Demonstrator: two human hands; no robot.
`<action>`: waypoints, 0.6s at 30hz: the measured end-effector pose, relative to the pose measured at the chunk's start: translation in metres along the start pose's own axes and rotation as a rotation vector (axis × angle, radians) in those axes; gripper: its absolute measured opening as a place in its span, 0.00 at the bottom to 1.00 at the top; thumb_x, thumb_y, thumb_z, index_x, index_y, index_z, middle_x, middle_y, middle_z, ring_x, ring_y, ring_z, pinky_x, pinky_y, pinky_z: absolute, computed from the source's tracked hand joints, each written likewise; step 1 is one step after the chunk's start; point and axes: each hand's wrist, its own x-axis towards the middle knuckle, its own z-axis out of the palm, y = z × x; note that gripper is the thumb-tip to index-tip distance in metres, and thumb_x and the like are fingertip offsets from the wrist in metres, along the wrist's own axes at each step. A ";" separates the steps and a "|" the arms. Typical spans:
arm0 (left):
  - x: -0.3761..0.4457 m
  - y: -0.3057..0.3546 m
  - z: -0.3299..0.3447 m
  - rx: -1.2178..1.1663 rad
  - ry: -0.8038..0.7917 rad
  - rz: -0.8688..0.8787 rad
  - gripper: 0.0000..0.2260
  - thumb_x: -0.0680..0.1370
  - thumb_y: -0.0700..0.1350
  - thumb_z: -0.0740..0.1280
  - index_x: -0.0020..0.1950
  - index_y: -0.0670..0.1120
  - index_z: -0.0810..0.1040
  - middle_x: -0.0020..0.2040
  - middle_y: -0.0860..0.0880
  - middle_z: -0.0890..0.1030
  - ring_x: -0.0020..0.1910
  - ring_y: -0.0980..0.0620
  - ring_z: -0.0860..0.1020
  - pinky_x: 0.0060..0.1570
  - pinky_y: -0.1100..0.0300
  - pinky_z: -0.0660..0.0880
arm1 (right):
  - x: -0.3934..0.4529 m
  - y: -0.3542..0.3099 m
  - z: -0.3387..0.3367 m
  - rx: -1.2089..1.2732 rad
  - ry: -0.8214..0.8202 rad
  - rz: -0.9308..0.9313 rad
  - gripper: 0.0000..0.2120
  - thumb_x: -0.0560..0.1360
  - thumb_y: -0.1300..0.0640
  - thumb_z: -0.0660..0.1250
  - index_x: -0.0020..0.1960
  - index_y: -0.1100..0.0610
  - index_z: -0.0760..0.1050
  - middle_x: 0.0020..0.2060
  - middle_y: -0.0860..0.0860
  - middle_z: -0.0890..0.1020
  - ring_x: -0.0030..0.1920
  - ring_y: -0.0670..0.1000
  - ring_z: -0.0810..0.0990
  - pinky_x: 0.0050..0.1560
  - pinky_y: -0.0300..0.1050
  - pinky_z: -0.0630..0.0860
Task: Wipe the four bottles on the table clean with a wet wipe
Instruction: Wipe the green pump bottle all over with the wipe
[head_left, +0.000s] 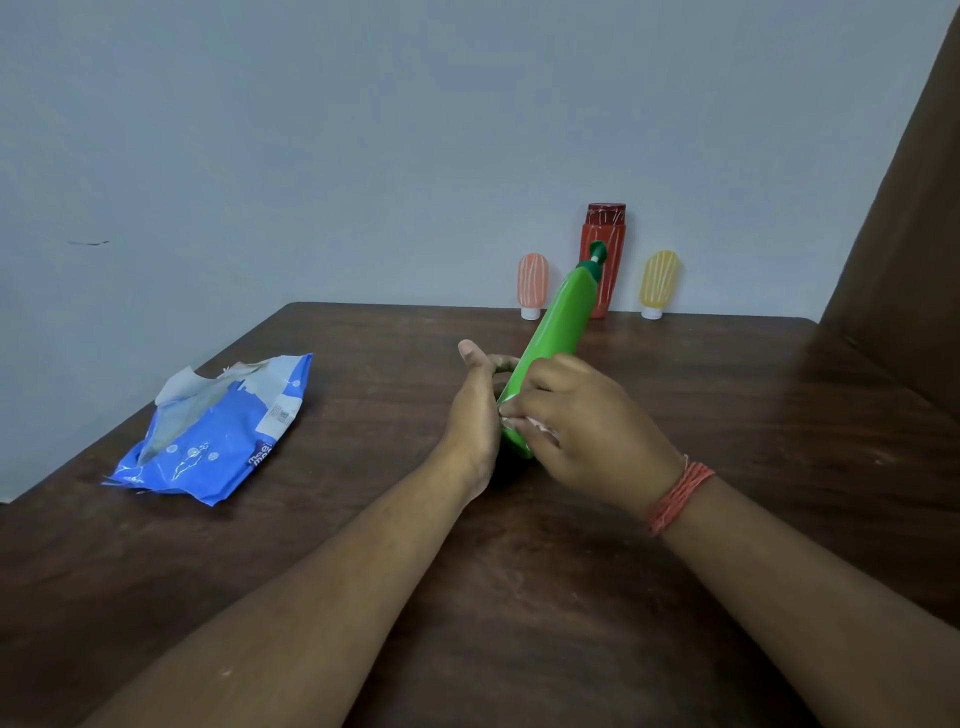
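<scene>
A tall green bottle (558, 327) with a dark green pump top leans away from me over the middle of the table. My left hand (475, 410) grips its lower part from the left. My right hand (582, 426) presses a white wet wipe (537, 423) against the bottle's base, fingers curled round the wipe. At the far edge by the wall stand a red bottle (610, 244), a small pink bottle (532, 283) and a small yellow bottle (658, 283), the small ones cap down.
An open blue wet-wipe pack (218, 431) lies on the left part of the dark wooden table (519, 597), near its left edge. A brown panel (914, 234) rises at the right. A grey wall stands behind the table.
</scene>
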 end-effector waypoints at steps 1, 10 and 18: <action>0.000 -0.001 -0.001 0.000 -0.001 -0.001 0.33 0.81 0.67 0.42 0.53 0.46 0.79 0.39 0.51 0.85 0.40 0.53 0.85 0.41 0.58 0.79 | 0.000 0.001 0.000 0.016 -0.018 -0.013 0.07 0.75 0.57 0.67 0.48 0.56 0.84 0.40 0.50 0.77 0.43 0.53 0.75 0.40 0.47 0.75; 0.003 0.000 -0.003 -0.048 0.007 -0.040 0.36 0.80 0.69 0.43 0.57 0.44 0.78 0.47 0.46 0.85 0.42 0.50 0.84 0.42 0.54 0.80 | -0.004 0.006 0.003 0.043 -0.020 -0.025 0.06 0.77 0.56 0.67 0.49 0.54 0.82 0.41 0.49 0.78 0.44 0.51 0.74 0.44 0.45 0.71; 0.004 0.002 -0.007 -0.132 0.005 -0.070 0.36 0.80 0.69 0.43 0.57 0.43 0.78 0.43 0.46 0.84 0.39 0.49 0.83 0.39 0.56 0.78 | -0.011 0.012 0.008 0.014 0.055 -0.012 0.04 0.78 0.57 0.68 0.47 0.56 0.81 0.42 0.50 0.79 0.44 0.52 0.75 0.44 0.46 0.72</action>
